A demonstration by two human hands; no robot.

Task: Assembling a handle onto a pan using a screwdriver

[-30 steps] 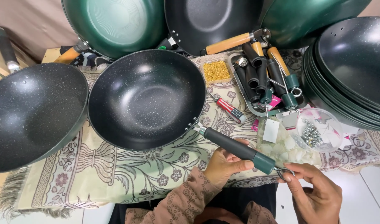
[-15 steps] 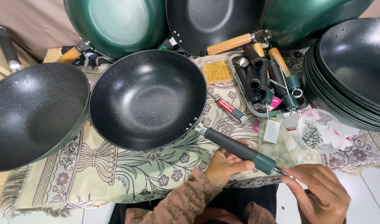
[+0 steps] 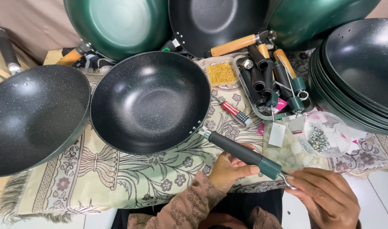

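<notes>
While both hands work the handle's end:
Wok (image 3: 149, 101): black, likely heavy and rigid, on patterned cloth (image 3: 113, 178) near its front edge.
Left hand (image 3: 230, 169): clasping the dark handle (image 3: 240, 153), the best hold.
Right hand (image 3: 325, 197): pinching the metal hanging ring (image 3: 287, 181).

The left hand (image 3: 230, 169) curls closed in a grip, thumb on top; just right of it, the right hand (image 3: 325, 197) pinches with its fingertips.

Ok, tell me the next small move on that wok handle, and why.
Probably keep the left hand gripping the dark handle and let the right hand work the metal ring at its green end. The right fingertips already pinch that ring, the handle is joined to the wok, and the wok rests on the patterned cloth.
</notes>
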